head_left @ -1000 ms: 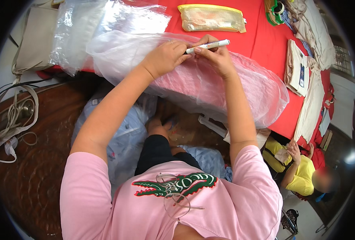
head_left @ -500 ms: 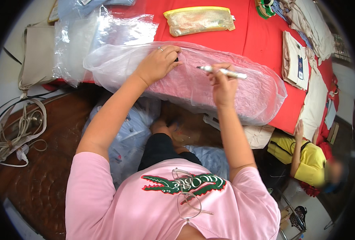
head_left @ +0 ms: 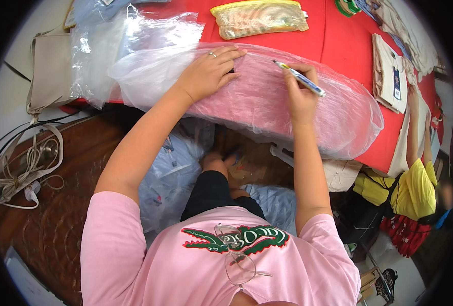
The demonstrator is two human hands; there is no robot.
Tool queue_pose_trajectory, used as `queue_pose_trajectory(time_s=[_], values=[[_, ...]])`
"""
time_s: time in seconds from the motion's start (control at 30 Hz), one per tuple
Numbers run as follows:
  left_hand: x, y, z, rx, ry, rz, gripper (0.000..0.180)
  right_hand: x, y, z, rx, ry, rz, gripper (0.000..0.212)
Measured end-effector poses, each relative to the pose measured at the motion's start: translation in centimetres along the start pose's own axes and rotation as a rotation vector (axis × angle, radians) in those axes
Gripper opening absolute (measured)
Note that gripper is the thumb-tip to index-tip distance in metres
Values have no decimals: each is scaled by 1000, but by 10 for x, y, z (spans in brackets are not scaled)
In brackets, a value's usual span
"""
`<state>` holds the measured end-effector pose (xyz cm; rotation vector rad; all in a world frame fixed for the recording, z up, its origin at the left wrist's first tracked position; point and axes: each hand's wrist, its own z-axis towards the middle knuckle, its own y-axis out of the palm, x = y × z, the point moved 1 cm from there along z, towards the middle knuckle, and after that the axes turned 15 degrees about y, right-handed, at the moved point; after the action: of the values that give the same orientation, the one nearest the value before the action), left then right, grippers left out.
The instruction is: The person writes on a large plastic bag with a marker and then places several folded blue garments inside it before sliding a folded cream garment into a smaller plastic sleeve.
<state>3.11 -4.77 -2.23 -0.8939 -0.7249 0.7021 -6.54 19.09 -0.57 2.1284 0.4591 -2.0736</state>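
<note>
A long clear plastic bag (head_left: 257,120) lies across the near edge of the red-covered table, its red look coming from the cloth beneath. My left hand (head_left: 211,73) rests on the bag, fingers stretched across the plastic. Between its thumb and fingers shows a small black piece (head_left: 231,71) that looks like a marker cap, partly hidden. My right hand (head_left: 302,94) is closed around an uncapped white marker (head_left: 307,83). The marker's dark tip points up and left, above the bag; I cannot tell whether it touches.
A yellow-edged mesh zip pouch (head_left: 259,19) lies beyond the bag. More clear plastic bags (head_left: 134,38) are at left, folded beige garments (head_left: 388,74) at right. A co-worker in yellow (head_left: 415,191) reaches over the table's right side. Coiled cables (head_left: 19,171) hang at left.
My left fingers have straightened over the plastic. My right hand has shifted right and slightly up, and the marker has tilted more steeply. The co-worker's arms have stretched farther over the table.
</note>
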Motion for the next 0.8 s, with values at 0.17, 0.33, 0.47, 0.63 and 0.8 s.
queue_pose_trajectory(time_s=[0.17, 0.33, 0.47, 0.63, 0.8], values=[[-2, 3, 0, 5, -9, -24, 25, -1, 51, -30, -100, 75, 105, 9], [-3, 5, 0, 30, -14, -22, 24, 18, 43, -19, -68, 72, 75, 9], [1, 1, 1, 18, 18, -11, 21, 21, 42, -14, -97, 68, 63, 10], [2, 3, -2, -109, 180, 32, 17, 23, 38, -16, -131, 43, 168, 11], [-9, 10, 0, -104, 159, -48, 16, 20, 46, -13, -29, -35, -97, 13]])
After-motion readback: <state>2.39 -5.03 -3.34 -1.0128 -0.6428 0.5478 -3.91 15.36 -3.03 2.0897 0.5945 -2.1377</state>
